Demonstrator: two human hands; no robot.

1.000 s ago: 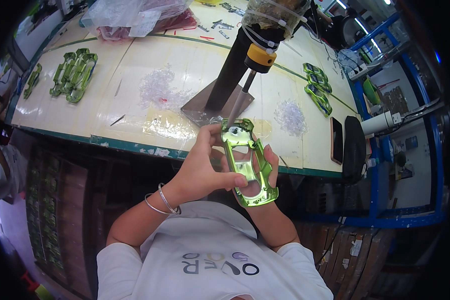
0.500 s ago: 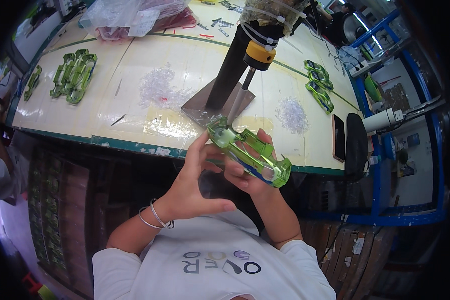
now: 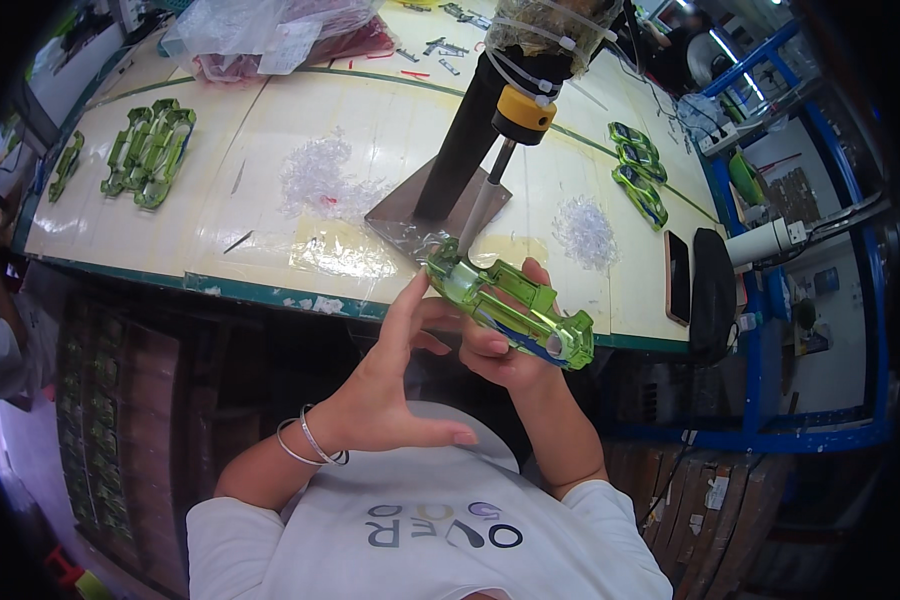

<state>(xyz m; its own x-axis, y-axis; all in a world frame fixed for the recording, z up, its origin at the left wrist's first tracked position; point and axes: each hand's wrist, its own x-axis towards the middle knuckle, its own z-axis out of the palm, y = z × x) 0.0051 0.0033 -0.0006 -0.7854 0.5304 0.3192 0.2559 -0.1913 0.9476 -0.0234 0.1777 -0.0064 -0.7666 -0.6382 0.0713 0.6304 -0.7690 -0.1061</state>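
At the centre of the frame the glossy green moulded plastic piece [image 3: 515, 310] is gripped from beneath by the right hand [image 3: 505, 350] and should be kept steady while the open-fingered left hand [image 3: 390, 385] merely touches its near end below the grey metal nozzle [image 3: 482, 205].

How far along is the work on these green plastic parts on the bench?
Possibly done: a batch of green parts lies on the bench's left, with clear shavings mid-table, though which pile is finished can't be told. In hand: the right hand holds one green part near the upright tool's tip, and the left hand touches its end. Possibly left: the smaller row of green parts on the right.
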